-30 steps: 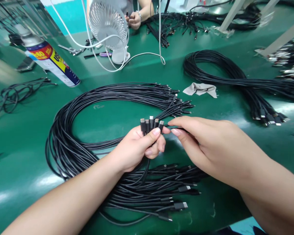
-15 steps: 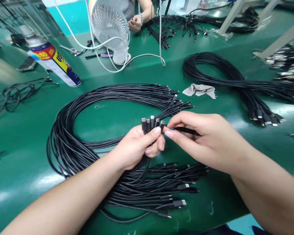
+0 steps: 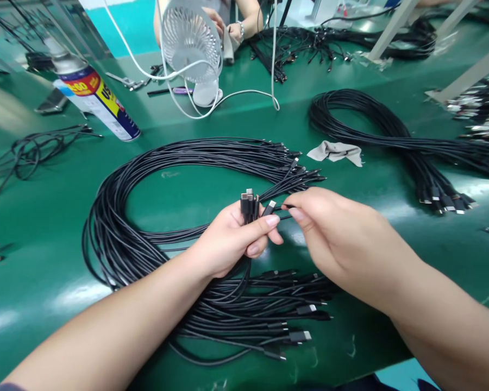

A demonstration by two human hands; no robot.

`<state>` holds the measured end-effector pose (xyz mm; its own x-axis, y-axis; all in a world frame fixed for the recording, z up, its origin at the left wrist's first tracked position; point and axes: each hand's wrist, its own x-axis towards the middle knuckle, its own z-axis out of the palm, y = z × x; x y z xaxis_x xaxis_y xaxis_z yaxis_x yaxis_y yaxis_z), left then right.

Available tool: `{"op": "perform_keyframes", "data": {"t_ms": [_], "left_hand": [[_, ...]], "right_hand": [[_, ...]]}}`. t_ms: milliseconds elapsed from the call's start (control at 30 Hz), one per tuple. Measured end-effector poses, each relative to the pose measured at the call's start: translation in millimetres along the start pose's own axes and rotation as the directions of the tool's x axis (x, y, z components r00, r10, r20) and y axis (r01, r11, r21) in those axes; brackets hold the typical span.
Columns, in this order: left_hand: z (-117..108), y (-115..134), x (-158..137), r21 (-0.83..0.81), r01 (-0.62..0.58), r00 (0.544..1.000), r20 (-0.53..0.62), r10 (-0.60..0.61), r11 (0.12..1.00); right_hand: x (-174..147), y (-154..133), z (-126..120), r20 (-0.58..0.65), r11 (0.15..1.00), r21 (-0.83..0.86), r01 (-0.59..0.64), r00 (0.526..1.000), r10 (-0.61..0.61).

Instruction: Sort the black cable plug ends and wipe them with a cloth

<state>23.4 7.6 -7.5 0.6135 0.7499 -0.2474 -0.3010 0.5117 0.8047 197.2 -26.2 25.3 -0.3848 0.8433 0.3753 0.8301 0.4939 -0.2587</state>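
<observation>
My left hand (image 3: 244,236) is closed around several black USB cable ends (image 3: 250,205), their metal plugs pointing up above the thumb. One plug (image 3: 270,207) leans out to the right, apart from the tight cluster. Just right of it, my right hand (image 3: 340,233) pinches the tip of a thin black strip (image 3: 287,206) between thumb and forefinger; most of the strip is hidden by the hand. Beneath both hands lies a big curved bundle of black cables (image 3: 118,217), with its loose plug ends to the right.
A spray can (image 3: 100,98) stands at the left, by a tangled cable (image 3: 32,152). Behind are a small white fan (image 3: 191,46) with its cord and another person's hands (image 3: 228,30) holding a cloth. A grey rag (image 3: 336,152) and a second cable bundle (image 3: 362,117) lie right.
My right hand has drawn slightly right, away from the plugs, and turned; less of the strip shows. One plug now stands apart from the cluster. The other person's hands now hold a cloth.
</observation>
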Motion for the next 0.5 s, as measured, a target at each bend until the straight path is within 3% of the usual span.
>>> {"op": "perform_keyframes", "data": {"t_ms": [133,500], "left_hand": [[-1.8,-2.4,0.6,0.030,-0.013,1.000,-0.001,0.013,0.999],[0.0,-3.4,2.7,0.074,-0.022,0.998,-0.055,0.026,0.997]], "right_hand": [[-1.8,-6.1,9.3,-0.046,0.988,-0.128,0.087,0.995,-0.094],[-1.2,-12.9,10.3,-0.059,0.952,-0.297,0.077,0.993,-0.098]]}}
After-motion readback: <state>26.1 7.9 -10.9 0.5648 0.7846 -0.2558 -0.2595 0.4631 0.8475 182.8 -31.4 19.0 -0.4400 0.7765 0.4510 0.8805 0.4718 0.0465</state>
